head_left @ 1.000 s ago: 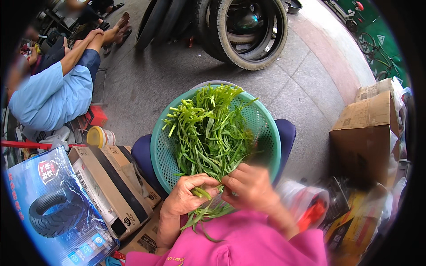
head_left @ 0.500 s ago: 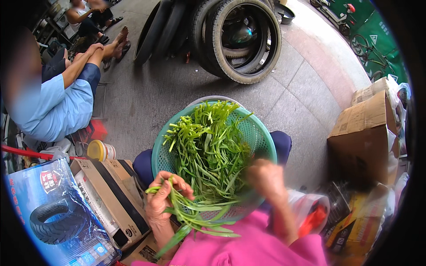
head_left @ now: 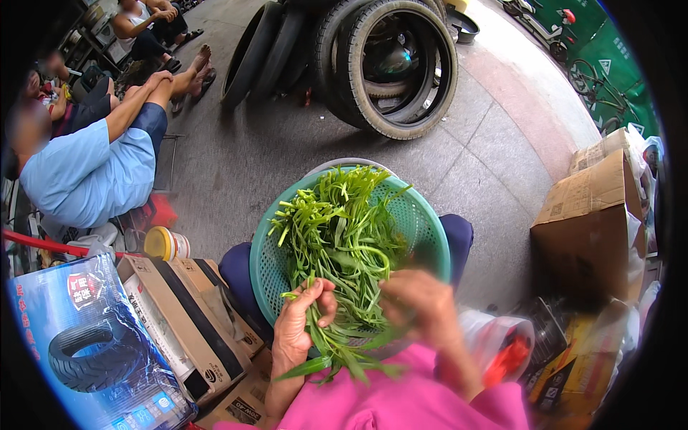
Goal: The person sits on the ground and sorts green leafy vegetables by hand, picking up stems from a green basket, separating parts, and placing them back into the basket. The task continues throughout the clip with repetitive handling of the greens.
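Observation:
A teal perforated basket (head_left: 266,229) sits between my knees, heaped with long leafy greens (head_left: 337,229). My left hand (head_left: 301,330) is closed around a small bunch of greens (head_left: 337,347) at the basket's near left, leaves hanging below it over my pink top. Blurred by motion, my right hand (head_left: 419,308) is at the basket's near right with fingers pinched on a green stem (head_left: 380,261). A pale rim (head_left: 344,162) shows behind the basket.
Tyres (head_left: 398,125) lean ahead. Seated people (head_left: 97,172) are at left, near a yellow-lidded tub (head_left: 161,244). Boxes (head_left: 86,330) lie beside my left; cardboard cartons (head_left: 580,222) and a plastic bag (head_left: 494,344) are at right. A bicycle (head_left: 595,86) stands far right.
My hands were together on the greens a second ago, then parted. Since then my left hand has moved right toward the middle and my right hand slightly left. The view has tilted slightly.

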Tool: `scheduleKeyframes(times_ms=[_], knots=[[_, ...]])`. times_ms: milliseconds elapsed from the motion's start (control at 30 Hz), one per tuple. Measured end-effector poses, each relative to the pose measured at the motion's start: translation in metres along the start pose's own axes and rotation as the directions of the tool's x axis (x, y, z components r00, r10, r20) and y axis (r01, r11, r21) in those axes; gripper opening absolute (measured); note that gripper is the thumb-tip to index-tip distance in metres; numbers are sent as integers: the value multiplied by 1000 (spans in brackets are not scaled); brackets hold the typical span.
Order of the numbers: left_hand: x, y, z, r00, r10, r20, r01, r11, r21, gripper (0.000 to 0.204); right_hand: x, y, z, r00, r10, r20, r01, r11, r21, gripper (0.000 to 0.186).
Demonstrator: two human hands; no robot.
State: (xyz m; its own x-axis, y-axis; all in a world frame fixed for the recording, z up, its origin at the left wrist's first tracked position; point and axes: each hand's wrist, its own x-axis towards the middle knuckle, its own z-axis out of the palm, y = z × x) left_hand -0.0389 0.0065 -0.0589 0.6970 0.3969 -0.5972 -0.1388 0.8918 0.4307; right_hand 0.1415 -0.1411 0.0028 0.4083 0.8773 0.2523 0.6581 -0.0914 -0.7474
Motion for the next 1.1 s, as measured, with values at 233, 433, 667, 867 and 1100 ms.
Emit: scheduleKeyframes(times_ms=[233,433,667,867,1100], knots=[[2,-2,27,998,13,55,-17,997,75,29,3,-19,25,960,-264,91,257,963,76,35],[0,-1,19,993,112,34,-116,982,153,32,5,-21,28,958,-244,148,221,963,155,29],[-4,1,27,920,383,80,-326,639,697,13,4,-10,20,984,-140,-114,155,978,138,25],[-14,-2,30,830,412,377,-488,207,848,18,2,0,35,972,-228,-57,222,970,-103,40],[-22,-5,35,798,458,392,-503,147,851,25,-2,0,37,971,-235,50,240,957,-162,28]])
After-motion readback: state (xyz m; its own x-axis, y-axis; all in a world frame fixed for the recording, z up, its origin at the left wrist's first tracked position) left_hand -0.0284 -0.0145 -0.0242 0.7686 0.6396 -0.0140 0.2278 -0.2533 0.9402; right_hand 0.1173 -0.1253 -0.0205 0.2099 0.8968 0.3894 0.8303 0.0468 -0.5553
